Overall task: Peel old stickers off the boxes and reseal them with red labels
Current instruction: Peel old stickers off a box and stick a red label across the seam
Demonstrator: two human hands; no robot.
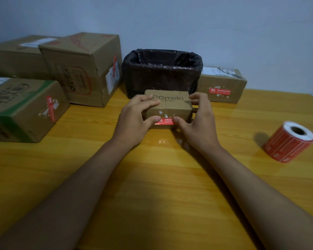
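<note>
A small brown cardboard box (170, 105) printed "Pomelo" stands on the wooden table (161, 177) in the middle. A red label (165, 121) runs along the lower part of its near face, with white sticker scraps above it. My left hand (135, 118) grips the box's left side, fingers on top and thumb pressing the label's left end. My right hand (197, 120) grips the right side, fingers curled over the top edge and thumb on the label's right end. A roll of red labels (289, 141) lies on its side at the right.
A bin lined with a black bag (162, 73) stands right behind the small box. Several larger cardboard boxes (81, 69) with red labels are stacked at the back left. One more box (222, 87) sits to the right of the bin.
</note>
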